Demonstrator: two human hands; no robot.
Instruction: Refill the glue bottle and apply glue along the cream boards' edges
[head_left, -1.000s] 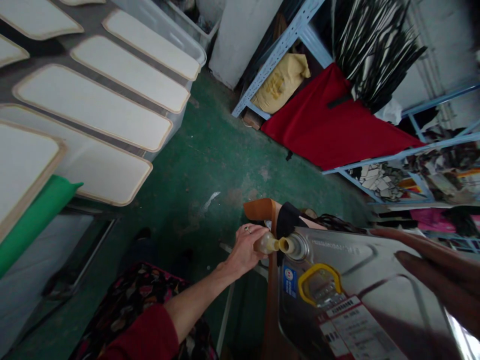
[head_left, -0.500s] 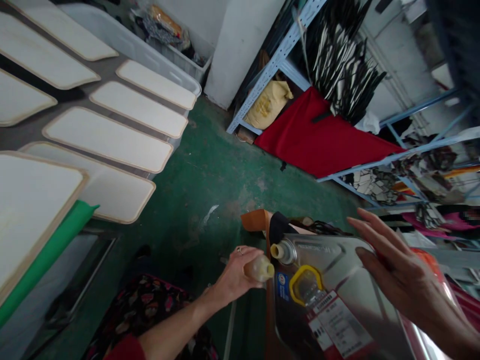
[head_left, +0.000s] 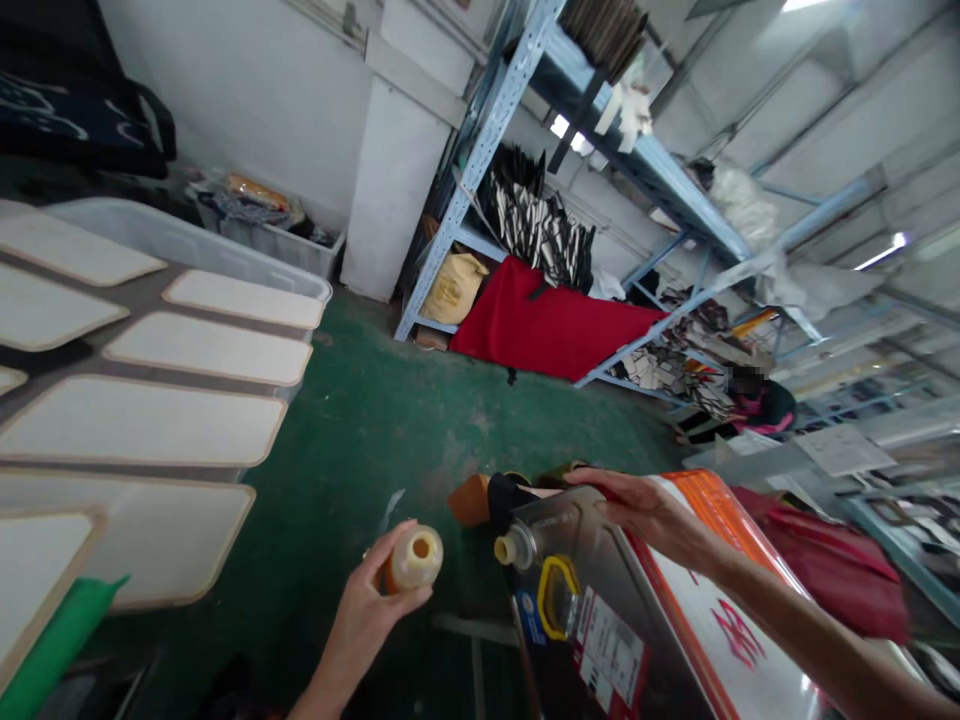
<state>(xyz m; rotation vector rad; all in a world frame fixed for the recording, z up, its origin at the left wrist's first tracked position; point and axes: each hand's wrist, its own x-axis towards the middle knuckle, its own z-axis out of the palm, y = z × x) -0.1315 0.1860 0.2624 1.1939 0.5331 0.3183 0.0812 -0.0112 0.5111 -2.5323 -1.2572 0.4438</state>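
Note:
My left hand [head_left: 367,610] is closed around a small yellowish bottle [head_left: 412,560] with its open mouth facing up. It sits a little left of the spout [head_left: 508,549] of a large metal can [head_left: 600,610]. That can is tilted, with a yellow handle ring [head_left: 553,598] and printed labels on its face. My right hand [head_left: 645,510] grips the can's upper edge near the orange side panel. Bottle and spout are apart.
Several pale boards with tan edges [head_left: 142,420] lie on a grey table at the left. A green roll [head_left: 52,650] pokes in at bottom left. Blue metal shelving [head_left: 487,130] with red cloth [head_left: 547,325] stands behind on the green floor [head_left: 375,420]. A person [head_left: 757,400] sits far right.
The bottle has come away from the can's spout, moving left and turning mouth up. My right hand went from flat and open by the can to gripping its upper edge. The view lifted.

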